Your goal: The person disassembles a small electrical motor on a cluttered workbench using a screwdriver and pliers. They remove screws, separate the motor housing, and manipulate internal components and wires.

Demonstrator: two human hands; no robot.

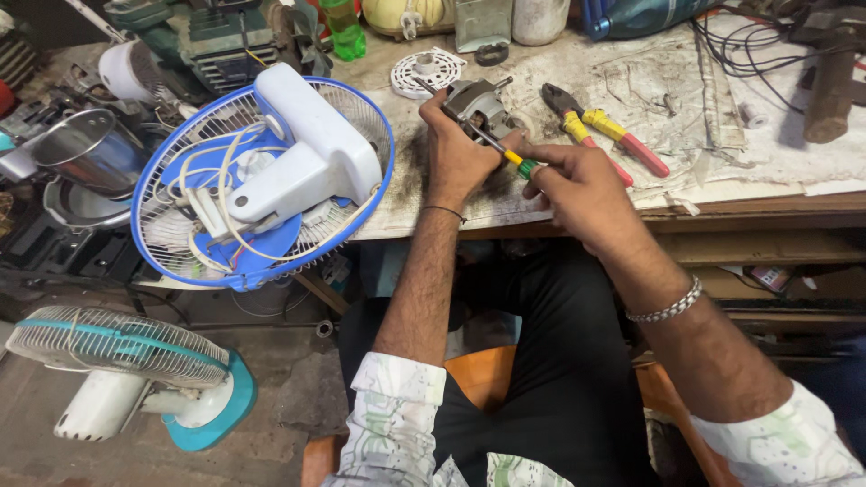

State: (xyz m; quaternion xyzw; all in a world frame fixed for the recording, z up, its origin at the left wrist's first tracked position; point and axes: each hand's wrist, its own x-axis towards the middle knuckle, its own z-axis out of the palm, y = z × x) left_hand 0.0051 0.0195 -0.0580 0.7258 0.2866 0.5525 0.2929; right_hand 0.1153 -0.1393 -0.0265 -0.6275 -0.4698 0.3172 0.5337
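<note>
My left hand [456, 151] grips a small grey fan motor [478, 104] at the front edge of the workbench [686, 194]. My right hand [577, 185] holds a screwdriver with a yellow and green handle [521, 162]. Its metal shaft runs up and left across the motor. Both forearms reach forward from my lap, and a metal bracelet sits on the right wrist.
A blue-rimmed fan guard with a white housing [271, 176] leans off the bench's left end. Pliers with yellow and red handles [600, 131] lie right of the motor. A white round plastic part [426, 72] lies behind. A teal and white fan [126, 370] lies on the floor.
</note>
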